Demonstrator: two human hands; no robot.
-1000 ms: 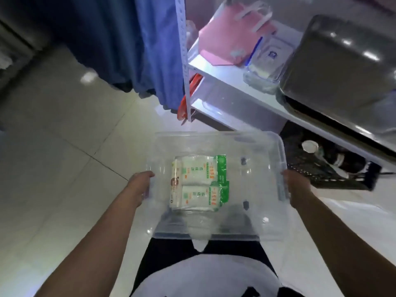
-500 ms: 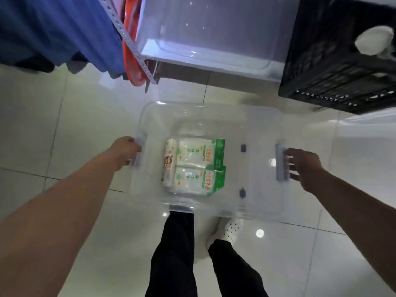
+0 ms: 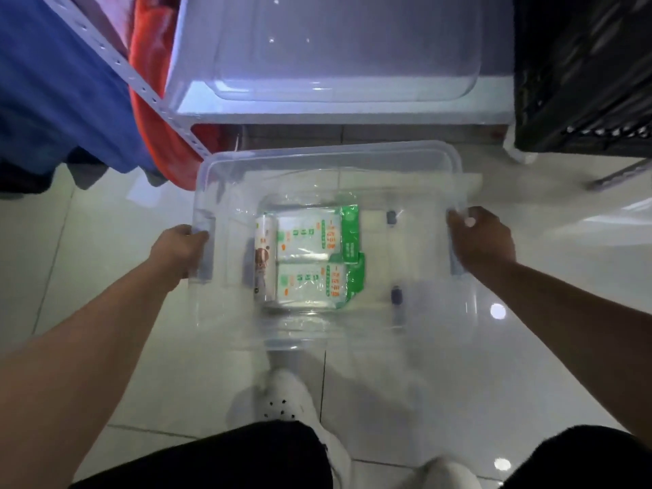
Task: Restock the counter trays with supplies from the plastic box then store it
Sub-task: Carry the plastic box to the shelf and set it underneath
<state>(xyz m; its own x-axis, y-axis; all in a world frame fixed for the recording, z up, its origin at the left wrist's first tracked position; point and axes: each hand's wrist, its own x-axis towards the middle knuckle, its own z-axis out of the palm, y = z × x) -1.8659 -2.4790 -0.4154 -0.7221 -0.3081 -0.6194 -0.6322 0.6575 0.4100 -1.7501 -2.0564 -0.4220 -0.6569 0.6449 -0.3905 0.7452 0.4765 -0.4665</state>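
A clear plastic box (image 3: 423,322) with its lid on is held low over the tiled floor, in front of a shelf unit. My left hand (image 3: 176,254) grips the box's left end at its handle. My right hand (image 3: 481,240) grips the right end. Inside the box lie white and green supply packets (image 3: 310,262), side by side near the middle. Two small grey lid clips show to their right.
A low white shelf (image 3: 338,116) just beyond the box carries another clear tub (image 3: 345,47). A black crate (image 3: 582,72) stands at the right. The shelf's perforated metal post (image 3: 141,90), red cloth and a blue curtain (image 3: 53,82) are at the left. My white shoes are below.
The view has tilted down from the upper shelf to the bottom shelf. The box has been lowered toward the floor and brought closer to the bottom shelf, with both hands on its ends.
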